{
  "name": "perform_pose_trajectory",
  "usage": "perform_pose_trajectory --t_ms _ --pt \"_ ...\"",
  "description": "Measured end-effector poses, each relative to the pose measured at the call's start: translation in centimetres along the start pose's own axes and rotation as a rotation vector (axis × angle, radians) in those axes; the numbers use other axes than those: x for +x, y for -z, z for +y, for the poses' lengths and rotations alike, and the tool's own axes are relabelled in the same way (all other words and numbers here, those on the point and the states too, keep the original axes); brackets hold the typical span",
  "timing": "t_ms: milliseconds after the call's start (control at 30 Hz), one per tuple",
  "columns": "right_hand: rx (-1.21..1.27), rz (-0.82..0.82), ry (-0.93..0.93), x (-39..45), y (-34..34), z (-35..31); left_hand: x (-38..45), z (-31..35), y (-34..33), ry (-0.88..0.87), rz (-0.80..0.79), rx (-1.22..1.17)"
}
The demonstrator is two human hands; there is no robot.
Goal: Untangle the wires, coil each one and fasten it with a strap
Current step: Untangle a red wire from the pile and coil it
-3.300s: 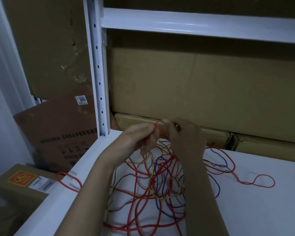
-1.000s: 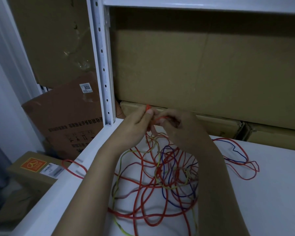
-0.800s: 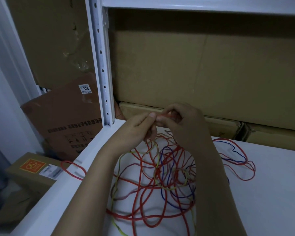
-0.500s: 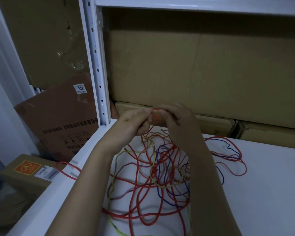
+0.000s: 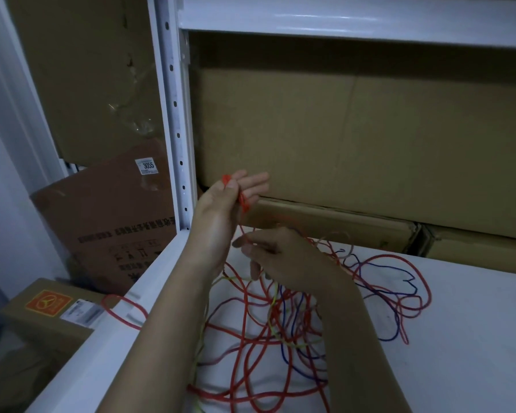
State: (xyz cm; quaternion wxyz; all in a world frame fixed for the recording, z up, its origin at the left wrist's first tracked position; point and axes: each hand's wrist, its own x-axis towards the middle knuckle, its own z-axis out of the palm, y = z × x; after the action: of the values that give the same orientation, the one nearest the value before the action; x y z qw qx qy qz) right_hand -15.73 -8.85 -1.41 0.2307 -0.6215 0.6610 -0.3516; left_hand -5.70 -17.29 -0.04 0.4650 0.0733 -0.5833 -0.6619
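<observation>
red wires (image 5: 251, 329), blue wires (image 5: 396, 323), yellow-green wire (image 5: 273, 305), white shelf (image 5: 465, 338), brown cardboard boxes (image 5: 370, 138)

A loose tangle of red wires (image 5: 245, 329), blue wires (image 5: 396, 281) and yellow-green wires (image 5: 273, 305) sprawls on the white shelf (image 5: 474, 338), one red end raised above it.

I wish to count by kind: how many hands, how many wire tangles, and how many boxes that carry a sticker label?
Hands: 2, the left hand and the right hand
Tangles: 1, the wire tangle
Labelled boxes: 2, the leaning brown carton and the floor box
Total: 5
</observation>
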Motion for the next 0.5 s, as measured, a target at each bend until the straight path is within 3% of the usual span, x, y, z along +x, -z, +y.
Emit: perform_pose_trajectory --t_ms 100,233,500 --pt "0.004 -0.009 0.017 -0.3 0.4 -0.2 0.1 -0.8 0.3 -0.083 0.052 0.297" --pt "-0.064 0.138 0.060 -0.7 1.2 0.1 -0.6 -1.3 0.7 -0.098 -0.065 0.726" --pt "-0.219 0.551 0.179 -1.3 2.8 1.0 -1.2 -0.6 0.5 0.084 -0.287 0.847"
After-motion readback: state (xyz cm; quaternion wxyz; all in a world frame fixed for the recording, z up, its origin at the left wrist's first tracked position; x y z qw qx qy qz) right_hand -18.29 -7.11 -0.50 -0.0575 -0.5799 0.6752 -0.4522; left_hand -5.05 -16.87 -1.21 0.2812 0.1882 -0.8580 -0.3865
